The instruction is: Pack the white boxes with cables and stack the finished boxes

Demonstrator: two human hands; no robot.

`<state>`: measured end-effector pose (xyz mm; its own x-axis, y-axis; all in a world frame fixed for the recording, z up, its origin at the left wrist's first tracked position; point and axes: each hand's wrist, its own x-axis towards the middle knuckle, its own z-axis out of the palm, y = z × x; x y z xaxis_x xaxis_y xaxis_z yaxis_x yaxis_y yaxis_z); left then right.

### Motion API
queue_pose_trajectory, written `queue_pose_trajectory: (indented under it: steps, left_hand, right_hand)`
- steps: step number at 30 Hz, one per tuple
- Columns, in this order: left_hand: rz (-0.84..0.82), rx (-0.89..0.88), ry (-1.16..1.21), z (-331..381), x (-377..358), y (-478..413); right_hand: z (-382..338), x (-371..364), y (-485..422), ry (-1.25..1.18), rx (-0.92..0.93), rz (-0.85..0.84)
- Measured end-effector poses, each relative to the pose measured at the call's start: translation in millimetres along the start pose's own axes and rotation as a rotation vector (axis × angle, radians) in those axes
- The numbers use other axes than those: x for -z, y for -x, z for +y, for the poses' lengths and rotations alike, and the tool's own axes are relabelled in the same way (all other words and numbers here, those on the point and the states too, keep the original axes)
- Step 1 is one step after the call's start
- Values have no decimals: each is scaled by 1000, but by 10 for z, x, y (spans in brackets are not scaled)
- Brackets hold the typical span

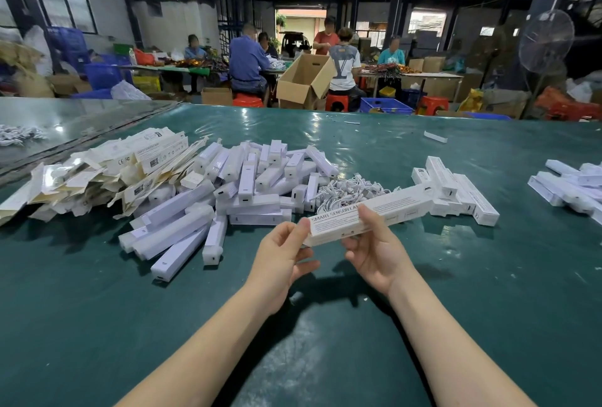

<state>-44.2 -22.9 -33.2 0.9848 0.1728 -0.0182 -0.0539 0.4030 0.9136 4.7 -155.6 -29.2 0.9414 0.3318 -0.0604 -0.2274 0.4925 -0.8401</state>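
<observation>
Got the long white box [368, 214] lifted over mid-bench [97, 309], just in front of the loose cables [348, 190]. Pinched at the near end with the left hand [280, 256], clasped mid-length with the right hand [374, 253]. Probably light, crushable card, so best held by the long edges.

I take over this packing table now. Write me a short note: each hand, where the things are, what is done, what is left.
Left hand pinches the left end of a printed white box; right hand grips its middle.
Cables lie heaped just behind it, flat boxes far left, white bars between.
Done: some closed boxes piled at right.
Left: probably stack this box, then pack the many bars.
</observation>
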Motion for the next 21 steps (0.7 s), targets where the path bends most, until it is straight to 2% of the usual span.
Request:
queue_pose_trajectory:
  steps: [4, 9, 21]
  left_hand:
    - [21, -31, 43, 11, 6, -2]
    - [-27, -48, 48, 10, -9, 12]
    - [77, -235, -122, -8, 7, -21]
  right_hand:
    - [18, -25, 6, -1, -45, -82]
    - [13, -15, 11, -41, -61, -81]
    - [46, -60, 12, -40, -43, -88]
